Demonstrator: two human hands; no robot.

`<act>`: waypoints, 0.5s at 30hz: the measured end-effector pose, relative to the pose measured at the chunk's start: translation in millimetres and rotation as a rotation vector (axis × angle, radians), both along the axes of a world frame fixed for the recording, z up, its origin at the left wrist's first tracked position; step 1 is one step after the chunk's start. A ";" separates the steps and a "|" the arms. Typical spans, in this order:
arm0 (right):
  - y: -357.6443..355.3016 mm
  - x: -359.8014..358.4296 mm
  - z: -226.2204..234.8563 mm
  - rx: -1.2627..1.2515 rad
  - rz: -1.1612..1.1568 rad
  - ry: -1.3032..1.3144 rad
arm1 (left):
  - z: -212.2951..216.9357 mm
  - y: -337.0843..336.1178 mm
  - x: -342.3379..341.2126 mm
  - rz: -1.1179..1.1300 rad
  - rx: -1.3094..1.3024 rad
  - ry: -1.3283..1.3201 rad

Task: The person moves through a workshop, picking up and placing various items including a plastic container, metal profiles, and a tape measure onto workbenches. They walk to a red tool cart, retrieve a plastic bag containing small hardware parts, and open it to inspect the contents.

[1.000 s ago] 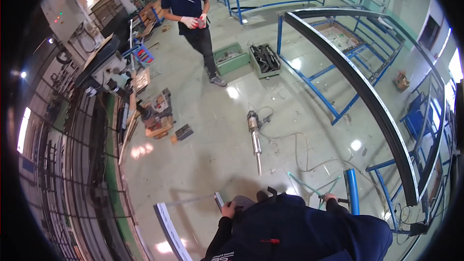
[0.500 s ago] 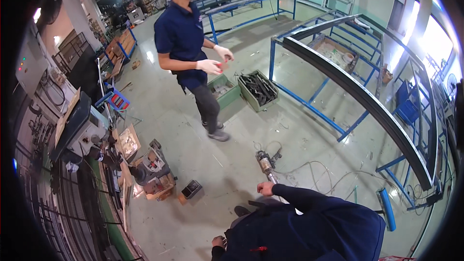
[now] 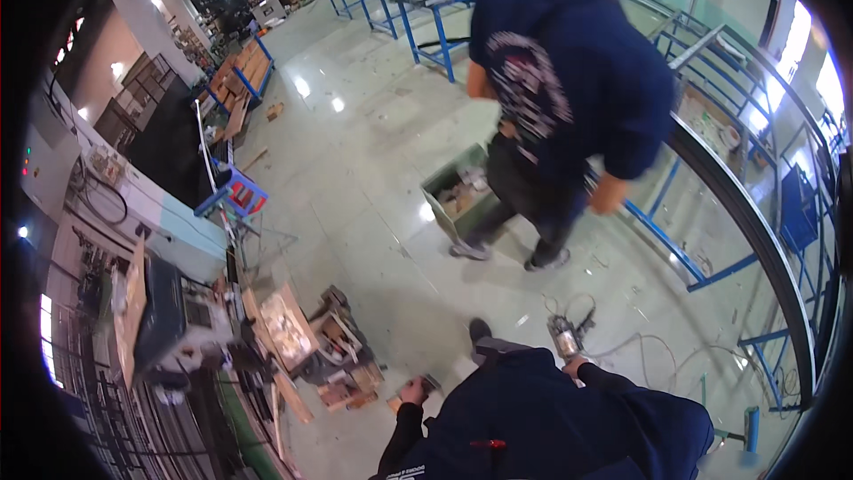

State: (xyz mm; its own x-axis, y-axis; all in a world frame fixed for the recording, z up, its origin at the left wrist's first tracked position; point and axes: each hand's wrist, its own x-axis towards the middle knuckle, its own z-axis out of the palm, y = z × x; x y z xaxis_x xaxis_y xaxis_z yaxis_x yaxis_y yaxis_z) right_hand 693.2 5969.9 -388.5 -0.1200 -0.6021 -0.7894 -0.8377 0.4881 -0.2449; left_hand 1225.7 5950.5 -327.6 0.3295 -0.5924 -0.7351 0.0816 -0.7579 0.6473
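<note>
My left hand [image 3: 413, 389] is held out low with its fingers curled in. A small dark box [image 3: 430, 384] shows right beside its fingers; whether they touch is unclear. My right hand [image 3: 577, 365] hangs low with fingers closed, overlapping the near end of a hand tool with a silver barrel [image 3: 563, 338]. A thin hose [image 3: 622, 343] trails from the tool's side. I cannot tell if my right hand grips the tool or only passes over it. The inside of both hands is hidden.
A co-worker in a navy shirt [image 3: 569, 71] stands close ahead, back toward me, beside a green bin [image 3: 444, 213]. Blue frames bearing long black profiles [image 3: 755, 213] line the right. Open boxes [image 3: 342, 338] and a grey machine [image 3: 169, 320] are at left. A blue-handled tool [image 3: 752, 427] is at lower right.
The floor and its things have shifted right and down in my view. The co-worker has turned away and moved right, nearer to me. My left hand has come forward.
</note>
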 end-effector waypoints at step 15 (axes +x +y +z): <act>-687.7 256.6 131.7 -0.548 -0.103 -0.313 | -29.4 -353.1 116.1 -0.403 0.207 -0.470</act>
State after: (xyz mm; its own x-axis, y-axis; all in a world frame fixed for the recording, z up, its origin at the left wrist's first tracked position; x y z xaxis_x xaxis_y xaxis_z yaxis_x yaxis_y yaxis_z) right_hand 949.8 5282.2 -256.8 -0.0122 -0.9260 -0.3774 -0.6416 0.2967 -0.7073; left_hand 1341.8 5597.4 -357.0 0.4249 -0.5987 -0.6790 -0.4916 -0.7824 0.3823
